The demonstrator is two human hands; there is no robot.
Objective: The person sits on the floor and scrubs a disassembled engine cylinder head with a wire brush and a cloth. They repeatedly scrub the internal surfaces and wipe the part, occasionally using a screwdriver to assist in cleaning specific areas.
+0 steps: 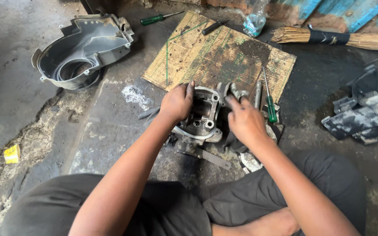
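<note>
A grey metal engine cylinder block [203, 114] sits on the concrete floor in front of my crossed legs. My left hand [177, 102] grips its left side, fingers curled over the top edge. On the block's right side rests my right hand [243, 120], its fingers touching a small metal part [235, 91] at the upper right corner. A flat metal blade [211, 157] lies just below the block.
A woven mat [206, 54] lies behind the block. A green-handled screwdriver [269, 102] and a metal rod [257, 94] lie to the right. A grey engine cover [82, 50] sits far left. Another green screwdriver [156, 19], a broom [342, 39], a plastic bottle [254, 19] and black plastic pieces [364, 113] surround.
</note>
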